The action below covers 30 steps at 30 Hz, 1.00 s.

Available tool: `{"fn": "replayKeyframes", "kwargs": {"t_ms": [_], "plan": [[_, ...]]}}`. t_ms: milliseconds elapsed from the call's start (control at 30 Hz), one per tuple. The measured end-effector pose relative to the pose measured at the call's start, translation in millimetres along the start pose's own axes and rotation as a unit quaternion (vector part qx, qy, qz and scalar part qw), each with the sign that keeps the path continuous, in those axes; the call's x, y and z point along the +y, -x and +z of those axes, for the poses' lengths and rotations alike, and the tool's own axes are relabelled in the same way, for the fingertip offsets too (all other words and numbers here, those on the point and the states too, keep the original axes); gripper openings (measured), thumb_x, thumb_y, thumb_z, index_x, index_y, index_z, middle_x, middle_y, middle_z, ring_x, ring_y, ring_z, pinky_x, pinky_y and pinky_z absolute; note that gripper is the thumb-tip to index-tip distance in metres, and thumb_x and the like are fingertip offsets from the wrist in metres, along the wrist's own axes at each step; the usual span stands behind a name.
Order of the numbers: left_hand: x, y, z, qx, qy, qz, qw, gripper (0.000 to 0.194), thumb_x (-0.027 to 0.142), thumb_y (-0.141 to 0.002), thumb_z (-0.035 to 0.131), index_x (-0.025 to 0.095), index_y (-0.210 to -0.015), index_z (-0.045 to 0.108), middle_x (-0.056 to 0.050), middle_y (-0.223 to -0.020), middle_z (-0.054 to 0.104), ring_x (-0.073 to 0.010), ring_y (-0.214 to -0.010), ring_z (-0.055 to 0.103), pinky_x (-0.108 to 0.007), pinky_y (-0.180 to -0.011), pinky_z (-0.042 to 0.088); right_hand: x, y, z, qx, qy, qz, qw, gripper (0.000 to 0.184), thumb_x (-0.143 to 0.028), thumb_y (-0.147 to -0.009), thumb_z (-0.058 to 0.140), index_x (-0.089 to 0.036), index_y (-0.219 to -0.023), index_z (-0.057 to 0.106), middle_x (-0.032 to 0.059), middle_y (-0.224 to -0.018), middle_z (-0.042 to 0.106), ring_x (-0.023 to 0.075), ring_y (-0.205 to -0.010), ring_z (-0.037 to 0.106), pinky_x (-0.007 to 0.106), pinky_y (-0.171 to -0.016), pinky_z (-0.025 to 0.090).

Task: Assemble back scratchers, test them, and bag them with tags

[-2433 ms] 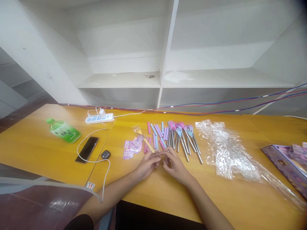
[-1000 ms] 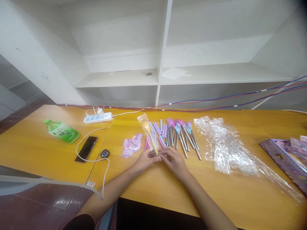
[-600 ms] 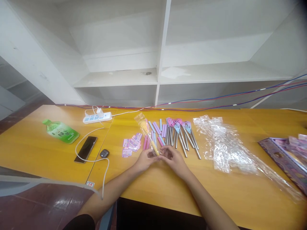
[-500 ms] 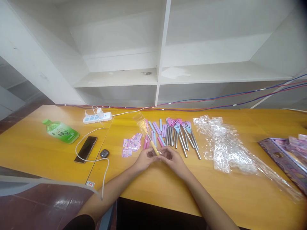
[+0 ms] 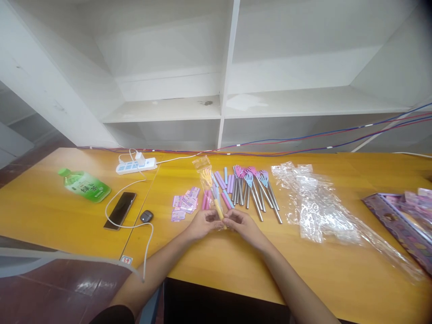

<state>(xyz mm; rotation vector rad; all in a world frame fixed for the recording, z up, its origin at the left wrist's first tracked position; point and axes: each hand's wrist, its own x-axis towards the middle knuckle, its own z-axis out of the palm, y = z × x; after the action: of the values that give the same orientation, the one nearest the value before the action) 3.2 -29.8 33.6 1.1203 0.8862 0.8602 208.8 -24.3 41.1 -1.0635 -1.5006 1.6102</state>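
Observation:
A yellow hand-shaped back scratcher (image 5: pixel 218 208) with a metal rod lies inside a clear plastic bag (image 5: pixel 201 163), tilted up and away from me. My left hand (image 5: pixel 204 223) grips its handle end from the left, fingers curled. From the other side my right hand (image 5: pixel 243 225) pinches the same end, thumb close to the left one. Just beyond are loose pink, purple and blue handle sleeves (image 5: pixel 221 181), partly seen through the bag. Several more back scratchers (image 5: pixel 249 182) with pink, purple and blue heads and bare metal rods lie to their right.
Small printed cards (image 5: pixel 185 204) lie left of the sleeves. Clear bags (image 5: pixel 324 216) spread at right, beside a patterned box (image 5: pixel 398 225). Further left are a phone (image 5: pixel 120 210), a black earbud case (image 5: pixel 146 217), a power strip (image 5: pixel 136 166) and a green tea bottle (image 5: pixel 84 185). White shelving stands behind.
The bagged yellow back scratcher has swung more upright and its head end has shifted right. Both hands stay on its handle end, with the fingers repositioned around it.

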Motion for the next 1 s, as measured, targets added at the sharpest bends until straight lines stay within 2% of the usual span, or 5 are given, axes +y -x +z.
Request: {"fn": "replayKeyframes", "kwargs": {"t_ms": [200, 433, 667, 800, 1000], "plan": [[-2, -2, -2.5, -0.025, -0.034, 0.033, 0.999, 0.057, 0.05, -0.079, 0.087, 0.012, -0.119, 0.072, -0.01, -0.103, 0.075, -0.0235, -0.095, 0.069, -0.033, -0.087, 0.052, 3, -1, -2, -0.01, 0.001, 0.011, 1.0, 0.051, -0.069, -0.084, 0.073, -0.021, -0.081, 0.057, -0.0036, -0.07, 0.051, 0.0127, -0.063, 0.046, 0.026, -0.059, 0.037], [3, 3, -11.8, -0.103, -0.136, 0.012, 0.985, 0.054, 0.064, -0.093, 0.066, 0.011, -0.086, 0.071, 0.0, -0.067, 0.058, -0.0115, -0.061, 0.05, -0.024, -0.059, 0.038, -7, 9, 1, -0.097, -0.022, 0.005, 0.995, 0.048, -0.066, -0.091, 0.068, -0.021, -0.082, 0.055, -0.0035, -0.074, 0.047, 0.0135, -0.069, 0.045, 0.026, -0.065, 0.039], [5, 5, -9.4, -0.168, -0.077, -0.013, 0.983, 0.05, 0.06, -0.082, 0.081, 0.012, -0.096, 0.074, -0.003, -0.079, 0.068, -0.0161, -0.072, 0.061, -0.026, -0.068, 0.047, -14, 13, 3, -0.193, -0.056, 0.001, 0.98, 0.05, -0.068, -0.097, 0.059, -0.019, -0.094, 0.07, 0.0045, -0.091, 0.066, 0.0214, -0.089, 0.061, 0.034, -0.086, 0.048], [6, 4, -7.2, -0.168, -0.093, -0.001, 0.981, 0.055, 0.067, -0.085, 0.074, 0.013, -0.097, 0.075, -0.006, -0.087, 0.071, -0.0177, -0.078, 0.062, -0.027, -0.073, 0.048, -7, 12, 2, -0.168, -0.042, 0.013, 0.985, 0.055, -0.071, -0.096, 0.058, -0.017, -0.086, 0.07, 0.0018, -0.077, 0.061, 0.0166, -0.073, 0.052, 0.03, -0.072, 0.043], [5, 3, -3.3, -0.128, -0.117, -0.027, 0.985, 0.058, 0.072, -0.084, 0.071, 0.014, -0.08, 0.066, 0.0, -0.069, 0.059, -0.0127, -0.064, 0.053, -0.025, -0.063, 0.042, 0, 10, 0, -0.155, -0.019, -0.014, 0.988, 0.058, -0.072, -0.096, 0.057, -0.018, -0.076, 0.064, -0.0035, -0.064, 0.043, 0.0118, -0.062, 0.032, 0.027, -0.061, 0.03]]}}
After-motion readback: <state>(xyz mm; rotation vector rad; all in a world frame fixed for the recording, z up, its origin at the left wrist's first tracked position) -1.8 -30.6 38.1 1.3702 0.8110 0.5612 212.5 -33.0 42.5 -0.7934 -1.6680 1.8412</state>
